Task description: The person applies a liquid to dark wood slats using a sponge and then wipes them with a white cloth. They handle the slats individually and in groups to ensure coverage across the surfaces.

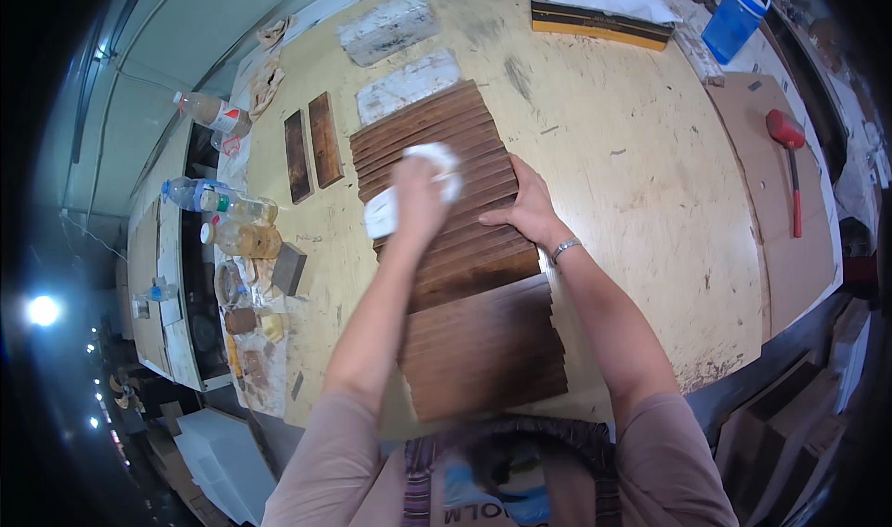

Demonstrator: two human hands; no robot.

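My left hand (420,197), blurred by motion, is closed on a white cloth (381,213) and presses it onto a stack of dark brown wooden slats (465,169). The slats lie side by side and overlap slightly. On their right edge rests my right hand (530,206), its fingers spread along the side and the thumb over the top; it holds the slats at that edge. Nearer to me lies a second group of brown wooden slats (492,341). Two separate dark wooden strips (323,139) lie to the left on the table.
Two white-wrapped blocks (388,27) sit beyond the slats on the pale table (632,248). Several plastic bottles (246,239) and a dark block (289,269) line the left edge. A red mallet (788,132) lies at right, with a blue jug (734,23) behind it.
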